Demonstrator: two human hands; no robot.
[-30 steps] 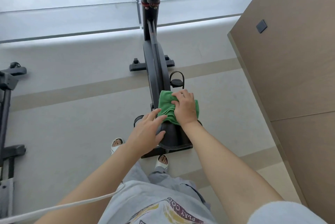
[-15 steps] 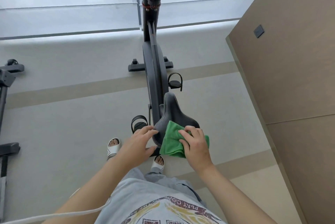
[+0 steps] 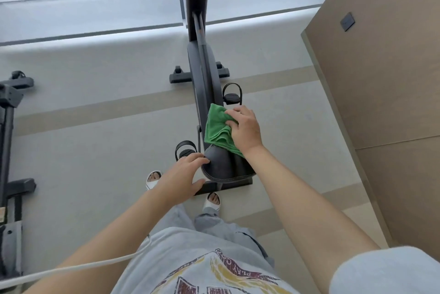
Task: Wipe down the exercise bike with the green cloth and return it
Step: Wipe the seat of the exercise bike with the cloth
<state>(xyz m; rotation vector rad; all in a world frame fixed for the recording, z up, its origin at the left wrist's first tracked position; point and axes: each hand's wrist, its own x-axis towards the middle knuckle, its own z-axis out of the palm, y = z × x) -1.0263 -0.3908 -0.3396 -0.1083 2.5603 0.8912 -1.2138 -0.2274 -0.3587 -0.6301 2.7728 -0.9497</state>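
A black exercise bike [image 3: 202, 74] stands on the floor below me, its black saddle [image 3: 226, 167] nearest. The folded green cloth [image 3: 216, 127] lies over the saddle's narrow front end. My right hand [image 3: 246, 129] is on top of the cloth, its fingers bent over it and holding it against the saddle. My left hand [image 3: 183, 174] is at the saddle's left rear edge. Its fingertips touch the rim and its thumb sits just below. It holds nothing.
Bike pedals stick out at the right [image 3: 232, 97] and left [image 3: 185, 150]. A second black machine [image 3: 9, 127] stands at the far left. A tall wooden panel [image 3: 381, 79] walls off the right side. A white cable [image 3: 71, 267] crosses my lap.
Half a second ago my right hand and the cloth were at the saddle's rear. They have slid forward to its front end. The left hand stays at the saddle's left edge.
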